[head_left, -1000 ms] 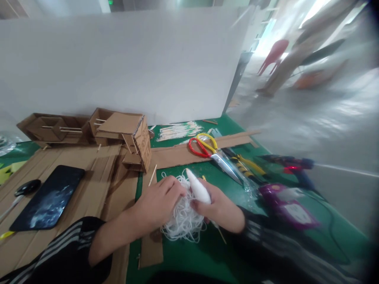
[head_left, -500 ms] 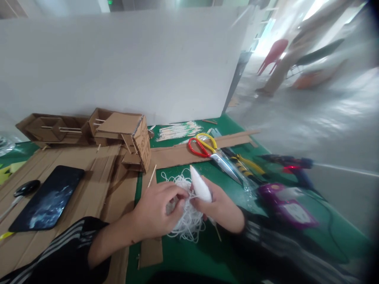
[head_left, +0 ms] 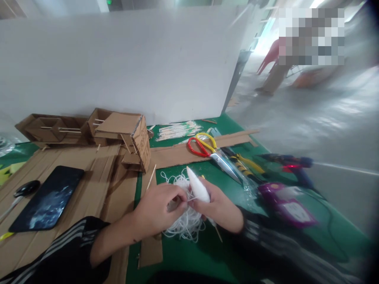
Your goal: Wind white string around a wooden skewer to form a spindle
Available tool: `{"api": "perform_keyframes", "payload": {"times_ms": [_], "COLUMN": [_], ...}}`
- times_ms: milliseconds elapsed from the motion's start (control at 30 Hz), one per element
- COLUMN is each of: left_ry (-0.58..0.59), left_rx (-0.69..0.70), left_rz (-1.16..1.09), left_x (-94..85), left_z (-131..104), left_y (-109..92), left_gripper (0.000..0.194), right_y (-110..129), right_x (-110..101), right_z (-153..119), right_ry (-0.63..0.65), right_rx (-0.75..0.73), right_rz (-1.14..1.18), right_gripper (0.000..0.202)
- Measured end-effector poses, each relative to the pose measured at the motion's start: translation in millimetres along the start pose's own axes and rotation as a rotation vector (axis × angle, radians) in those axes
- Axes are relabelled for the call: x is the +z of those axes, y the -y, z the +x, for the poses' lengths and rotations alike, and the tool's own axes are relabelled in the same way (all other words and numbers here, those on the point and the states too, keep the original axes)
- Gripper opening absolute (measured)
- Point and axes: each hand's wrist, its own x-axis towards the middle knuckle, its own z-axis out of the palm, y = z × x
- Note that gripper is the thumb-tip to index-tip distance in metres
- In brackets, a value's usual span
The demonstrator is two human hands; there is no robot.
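Note:
My right hand (head_left: 220,205) is wrapped round a white spindle of wound string (head_left: 197,186), its pointed end tilted up and to the left. A thin stick (head_left: 219,233) pokes out below that hand. Close beside it, my left hand (head_left: 161,207) pinches the white string between thumb and forefinger, near the spindle. Beneath both hands a loose tangle of white string (head_left: 188,227) lies on the green table (head_left: 183,262), partly hidden by the fingers.
Scissors (head_left: 223,163) with red and yellow handles lie beyond my hands, beside pliers (head_left: 251,163). Right of these are a glue gun (head_left: 296,167) and a purple object (head_left: 284,205). A cardboard structure (head_left: 118,130), cardboard sheets (head_left: 97,169) and a phone (head_left: 47,197) are left. Wooden sticks (head_left: 179,130) lie behind.
The spindle in my right hand has shifted slightly left. My left thumb and forefinger have come together on the string. The things on the table stay put.

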Motion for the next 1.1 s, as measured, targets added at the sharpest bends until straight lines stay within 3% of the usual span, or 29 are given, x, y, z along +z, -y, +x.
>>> {"api": "perform_keyframes", "payload": {"times_ms": [333, 467, 767, 1100], "left_ry": [-0.115, -0.122, -0.050, -0.127], "left_rx": [0.238, 0.214, 0.156, 0.238], "left_rz": [0.244, 0.300, 0.178, 0.404], "left_x": [4.6, 5.1, 0.5, 3.1], "left_z": [-2.1, -3.5, -1.6, -5.0], "left_y": [7.9, 8.9, 4.1, 7.4], "left_gripper": [0.007, 0.008, 0.005, 0.012], "right_y": [3.4, 4.1, 2.3, -1.9], "right_x": [1.1, 0.7, -0.3, -0.3], "right_z": [0.6, -0.5, 0.9, -0.4], "right_ry": [-0.048, -0.032, 0.002, -0.010], "right_rx": [0.027, 0.032, 0.017, 0.014], "right_rz": [-0.057, -0.041, -0.008, -0.042], "right_gripper": [0.020, 0.022, 0.024, 0.018]}}
